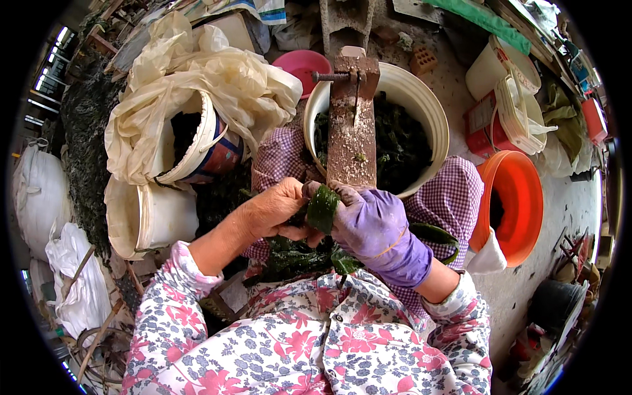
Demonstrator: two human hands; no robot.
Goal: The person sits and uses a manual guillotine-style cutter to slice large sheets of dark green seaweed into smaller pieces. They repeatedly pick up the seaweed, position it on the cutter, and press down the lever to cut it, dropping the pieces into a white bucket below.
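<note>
My left hand (276, 209), bare, has its fingers closed on a dark green, glossy seaweed strip (322, 209), just below the near end of a worn brown block (352, 141) with a bolt through its top. My right hand (375, 227), in a dusty purple glove, grips the same strip beside my left. More wet seaweed (296, 260) lies below my hands on my lap, between checked-cloth-covered knees (447, 187). Behind the block stands a white bucket (431, 118) holding dark seaweed (401, 135). The fingertips of both hands are partly hidden by the strip.
Left are tilted white buckets (164, 217) under crumpled plastic sheeting (184, 85), a dark seaweed heap (89, 158) and white sacks (39, 191). A pink basin (296, 66) is behind. Right stand an orange bucket (523, 224), stacked containers (500, 72) and a black tub (553, 309).
</note>
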